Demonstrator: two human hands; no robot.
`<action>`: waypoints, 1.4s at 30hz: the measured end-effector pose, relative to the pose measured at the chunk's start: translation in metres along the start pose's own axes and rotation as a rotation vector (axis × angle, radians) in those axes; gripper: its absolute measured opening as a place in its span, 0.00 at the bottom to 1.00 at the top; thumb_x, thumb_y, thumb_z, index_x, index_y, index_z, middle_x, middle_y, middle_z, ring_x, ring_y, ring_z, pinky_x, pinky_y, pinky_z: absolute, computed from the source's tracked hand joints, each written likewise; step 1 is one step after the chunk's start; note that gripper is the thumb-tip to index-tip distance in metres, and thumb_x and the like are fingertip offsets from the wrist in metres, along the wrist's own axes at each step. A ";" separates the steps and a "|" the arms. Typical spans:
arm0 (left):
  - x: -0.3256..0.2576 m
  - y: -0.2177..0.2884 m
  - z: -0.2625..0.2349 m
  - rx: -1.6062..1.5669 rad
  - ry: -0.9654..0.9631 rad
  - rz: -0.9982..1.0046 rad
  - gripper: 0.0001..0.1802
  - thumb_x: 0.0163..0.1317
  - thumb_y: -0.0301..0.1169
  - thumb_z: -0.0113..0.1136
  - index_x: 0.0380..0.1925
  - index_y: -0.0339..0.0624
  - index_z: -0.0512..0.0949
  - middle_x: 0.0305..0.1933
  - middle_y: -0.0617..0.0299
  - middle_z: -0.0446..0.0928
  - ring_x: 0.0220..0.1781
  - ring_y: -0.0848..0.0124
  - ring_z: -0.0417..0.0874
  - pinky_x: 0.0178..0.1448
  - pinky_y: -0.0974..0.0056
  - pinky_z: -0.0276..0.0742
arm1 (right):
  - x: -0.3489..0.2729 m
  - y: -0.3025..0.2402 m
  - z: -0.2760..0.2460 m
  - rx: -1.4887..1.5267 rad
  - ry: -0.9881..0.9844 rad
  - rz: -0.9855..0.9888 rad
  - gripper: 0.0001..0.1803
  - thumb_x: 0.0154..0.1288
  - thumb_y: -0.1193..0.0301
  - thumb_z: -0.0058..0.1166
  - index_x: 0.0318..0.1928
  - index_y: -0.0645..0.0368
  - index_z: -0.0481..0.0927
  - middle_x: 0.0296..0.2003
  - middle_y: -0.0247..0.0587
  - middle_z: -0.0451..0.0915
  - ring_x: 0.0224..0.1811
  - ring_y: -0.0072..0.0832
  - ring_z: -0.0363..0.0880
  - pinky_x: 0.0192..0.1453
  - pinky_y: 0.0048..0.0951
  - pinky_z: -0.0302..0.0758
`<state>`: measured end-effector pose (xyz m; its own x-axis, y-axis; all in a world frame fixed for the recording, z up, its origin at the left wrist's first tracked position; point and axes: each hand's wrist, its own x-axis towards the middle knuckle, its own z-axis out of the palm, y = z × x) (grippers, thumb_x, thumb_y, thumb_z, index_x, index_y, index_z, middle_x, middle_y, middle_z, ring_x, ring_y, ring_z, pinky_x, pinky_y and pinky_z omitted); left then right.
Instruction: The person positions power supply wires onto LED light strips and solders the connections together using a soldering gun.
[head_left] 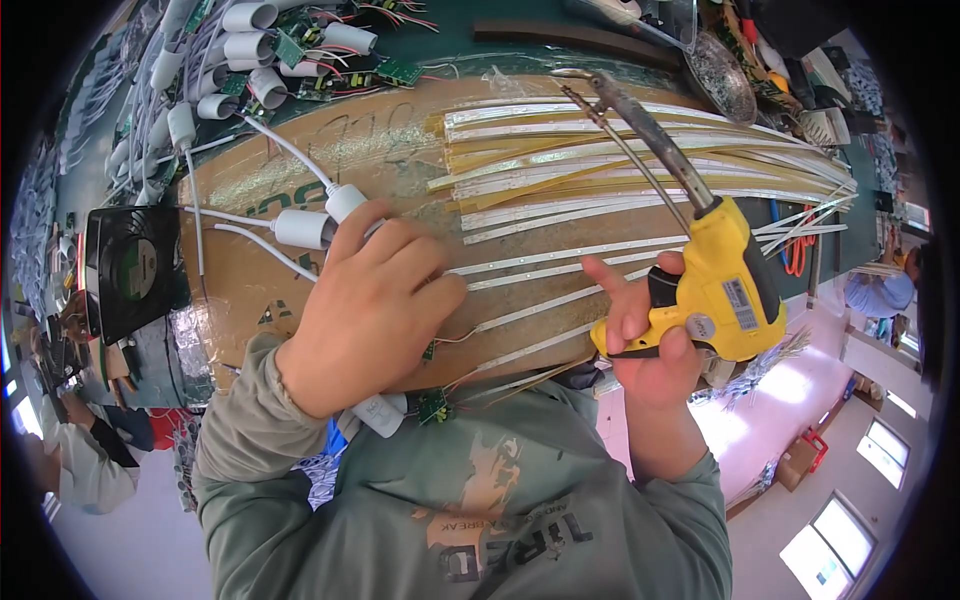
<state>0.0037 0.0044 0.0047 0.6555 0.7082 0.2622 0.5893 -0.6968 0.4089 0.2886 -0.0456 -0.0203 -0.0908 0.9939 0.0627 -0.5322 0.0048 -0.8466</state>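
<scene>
My right hand (648, 340) grips a yellow trigger-type soldering gun (725, 285) by its handle. The gun's long metal barrel and thin feed tube point up and left, over a bundle of LED strips. Lying low over the cardboard, my left hand (375, 305) has its fingers curled; what they hold is hidden. White cylindrical housings with cables, one (346, 202) at its knuckles and another (300, 228) to its left, lie beside it. Several separate LED strips (540, 255) run between the two hands. A small green circuit board (434, 405) with wires sits at the near edge.
A large bundle of white and yellow LED strips (600, 150) covers the far right of the cardboard (270, 165). White housings (250, 45) and circuit boards (400, 70) crowd the far left. A black fan (130, 262) stands left; a metal dish (722, 80) lies far right.
</scene>
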 end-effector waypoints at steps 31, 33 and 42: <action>-0.006 -0.005 -0.004 -0.076 -0.019 0.050 0.17 0.43 0.28 0.66 0.38 0.41 0.84 0.41 0.60 0.79 0.44 0.58 0.81 0.50 0.53 0.75 | -0.021 -0.026 0.021 -0.172 -0.109 0.164 0.42 0.67 0.57 0.73 0.71 0.62 0.66 0.41 0.38 0.80 0.43 0.29 0.81 0.64 0.48 0.77; -0.005 -0.006 -0.005 -0.077 -0.037 0.058 0.17 0.43 0.28 0.66 0.38 0.41 0.83 0.40 0.61 0.79 0.43 0.58 0.81 0.50 0.54 0.75 | -0.031 -0.033 0.030 -0.297 -0.029 0.232 0.45 0.66 0.47 0.72 0.73 0.53 0.65 0.35 0.33 0.78 0.33 0.27 0.79 0.47 0.40 0.82; -0.005 -0.008 -0.003 -0.051 -0.040 0.064 0.16 0.44 0.29 0.64 0.37 0.42 0.82 0.40 0.62 0.78 0.44 0.59 0.81 0.53 0.54 0.75 | -0.099 -0.016 -0.020 -0.436 -0.257 0.448 0.18 0.63 0.60 0.71 0.42 0.60 0.81 0.31 0.37 0.79 0.30 0.32 0.79 0.35 0.31 0.73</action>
<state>-0.0063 0.0066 0.0028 0.7103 0.6564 0.2542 0.5211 -0.7332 0.4369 0.3230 -0.1424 -0.0230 -0.4497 0.8528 -0.2656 -0.0128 -0.3035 -0.9527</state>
